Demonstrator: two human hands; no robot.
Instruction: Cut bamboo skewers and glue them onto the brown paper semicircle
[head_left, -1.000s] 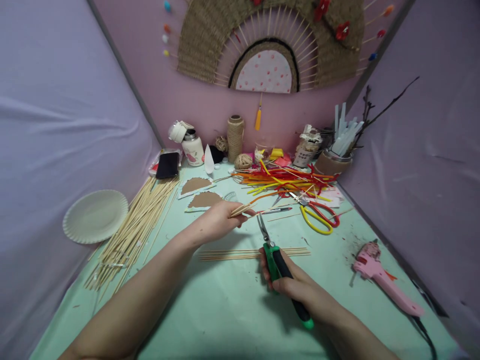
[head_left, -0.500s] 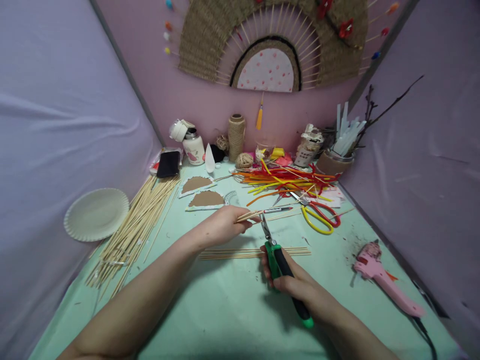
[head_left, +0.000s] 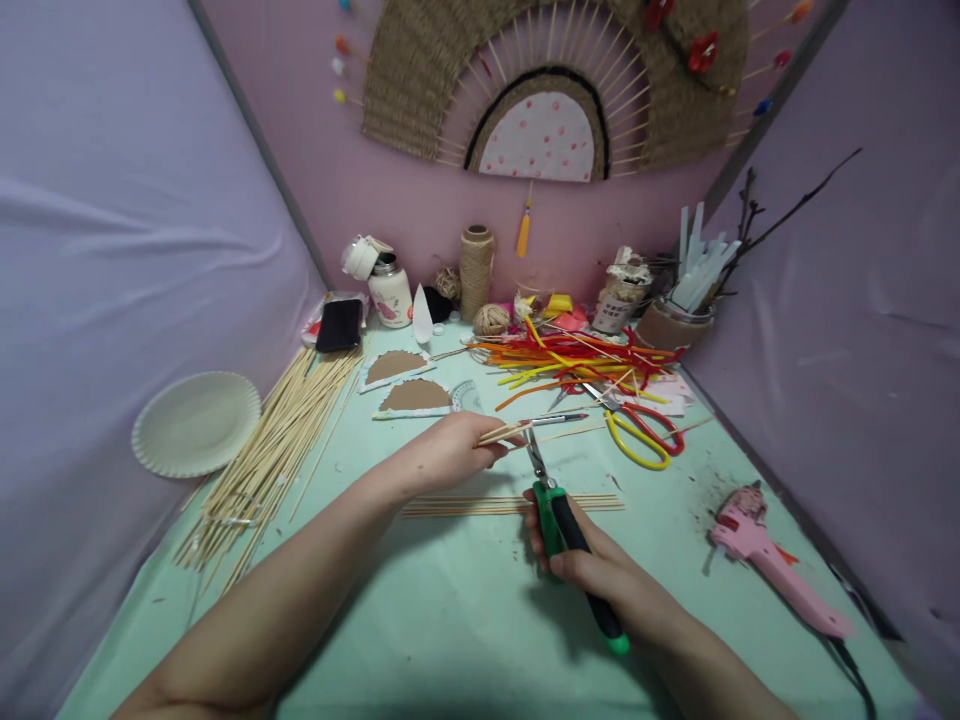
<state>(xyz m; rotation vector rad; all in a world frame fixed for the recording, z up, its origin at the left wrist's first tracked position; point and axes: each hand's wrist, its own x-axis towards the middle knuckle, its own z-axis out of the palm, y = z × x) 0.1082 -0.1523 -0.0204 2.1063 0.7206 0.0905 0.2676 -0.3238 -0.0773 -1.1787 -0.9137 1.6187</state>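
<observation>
My left hand (head_left: 459,448) is closed on a few thin bamboo sticks (head_left: 501,434), whose ends point right. My right hand (head_left: 577,550) grips a pair of pliers-like cutters (head_left: 571,535) with green and black handles. The metal jaws of the cutters are at the ends of the held sticks; whether they bite on one I cannot tell. Below my hands, several more bamboo sticks (head_left: 450,507) lie side by side on the green cloth. A paintbrush (head_left: 559,420) lies just beyond the jaws.
Loose bamboo sticks (head_left: 292,420) and a paper plate (head_left: 196,425) lie at left. Two cardboard half-circles (head_left: 412,396) are behind my left hand. Pipe cleaners (head_left: 570,355) and scissors (head_left: 637,440) lie back right. A pink glue gun (head_left: 776,565) with a cord rests at right.
The whole view has shifted slightly. My hands, the sticks and the cutters keep almost the same position relative to each other.
</observation>
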